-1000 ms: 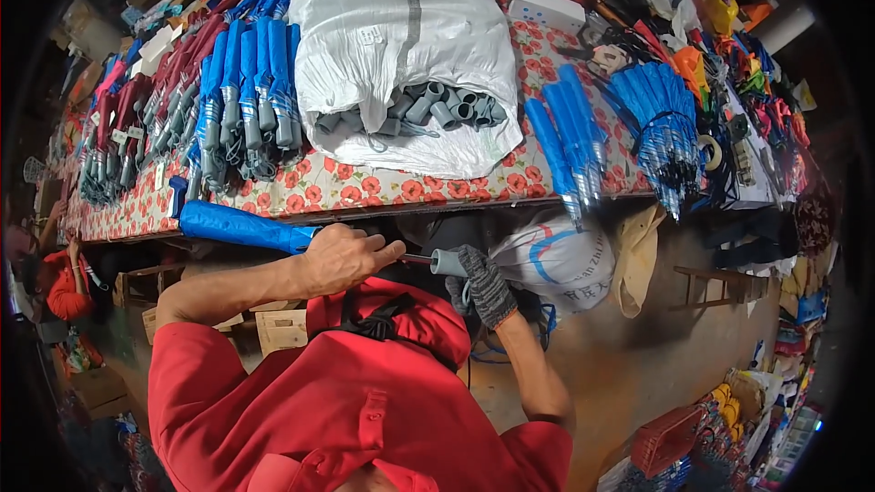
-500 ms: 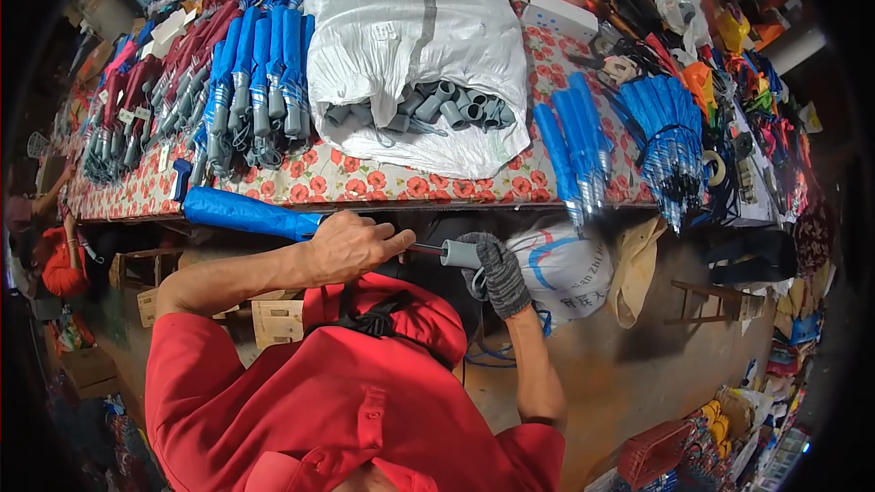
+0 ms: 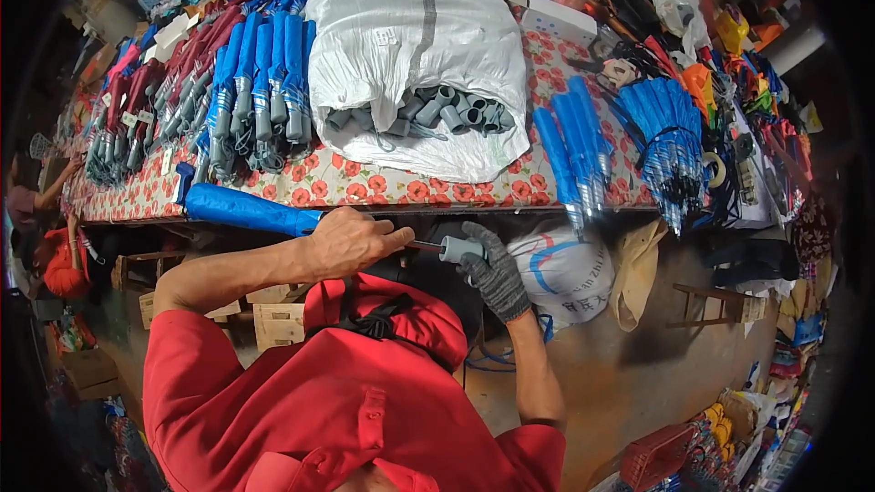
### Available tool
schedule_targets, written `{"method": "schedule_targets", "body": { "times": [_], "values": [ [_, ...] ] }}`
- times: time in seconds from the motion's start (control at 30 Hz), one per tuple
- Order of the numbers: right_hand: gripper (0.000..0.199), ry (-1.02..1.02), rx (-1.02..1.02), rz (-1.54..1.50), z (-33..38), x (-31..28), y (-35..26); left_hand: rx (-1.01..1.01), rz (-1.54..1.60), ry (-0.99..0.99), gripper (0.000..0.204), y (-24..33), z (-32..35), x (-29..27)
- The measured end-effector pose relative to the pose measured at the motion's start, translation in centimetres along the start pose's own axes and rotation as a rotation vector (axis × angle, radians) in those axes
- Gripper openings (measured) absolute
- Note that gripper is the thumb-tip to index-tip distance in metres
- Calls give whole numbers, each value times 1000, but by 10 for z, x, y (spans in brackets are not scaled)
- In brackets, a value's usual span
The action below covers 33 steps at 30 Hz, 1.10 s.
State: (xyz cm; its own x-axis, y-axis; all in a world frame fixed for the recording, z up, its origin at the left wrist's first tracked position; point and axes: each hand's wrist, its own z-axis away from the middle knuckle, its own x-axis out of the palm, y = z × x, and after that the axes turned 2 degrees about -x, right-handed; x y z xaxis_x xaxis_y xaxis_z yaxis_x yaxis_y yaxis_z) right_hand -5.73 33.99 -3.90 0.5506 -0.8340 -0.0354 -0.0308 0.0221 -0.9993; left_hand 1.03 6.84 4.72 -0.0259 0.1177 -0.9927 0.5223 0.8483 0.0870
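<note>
A folded blue umbrella (image 3: 246, 211) lies almost level along the table's front edge. My bare left hand (image 3: 357, 244) is closed around it near its right end, where a thin dark shaft sticks out. On that shaft's end sits a grey tubular handle (image 3: 451, 250). My right hand (image 3: 494, 275), in a dark grey knit glove, grips the handle from the right, fingers above and thumb below. Whether the handle is fully seated cannot be seen.
A white woven sack (image 3: 415, 27) spills grey handles (image 3: 447, 109) onto the flowered tablecloth (image 3: 365, 184). Blue umbrellas with handles (image 3: 264, 73) lie left of it, maroon ones (image 3: 137, 96) farther left. Blue umbrellas (image 3: 579, 146) and a tied bundle (image 3: 670, 141) lie right. Below stands a printed sack (image 3: 561, 278).
My right hand has shifted its grip on the grey handle, its fingers now higher and more spread around it. My left hand and the umbrella have hardly moved.
</note>
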Motion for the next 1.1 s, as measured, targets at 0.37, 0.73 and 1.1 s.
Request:
{"method": "schedule_targets", "body": {
  "times": [0.37,0.73,1.1],
  "values": [
    [32,-76,373,-95,-3,-12,24,29,-103,-53,33,-3,-3,-8],
    [37,33,-202,641,-2,3,26,-9,16,-85,24,0,11,-2],
    [31,-184,-738,890,33,9,-44,-19,619,-381,30,4,16,-6]
  ]
}}
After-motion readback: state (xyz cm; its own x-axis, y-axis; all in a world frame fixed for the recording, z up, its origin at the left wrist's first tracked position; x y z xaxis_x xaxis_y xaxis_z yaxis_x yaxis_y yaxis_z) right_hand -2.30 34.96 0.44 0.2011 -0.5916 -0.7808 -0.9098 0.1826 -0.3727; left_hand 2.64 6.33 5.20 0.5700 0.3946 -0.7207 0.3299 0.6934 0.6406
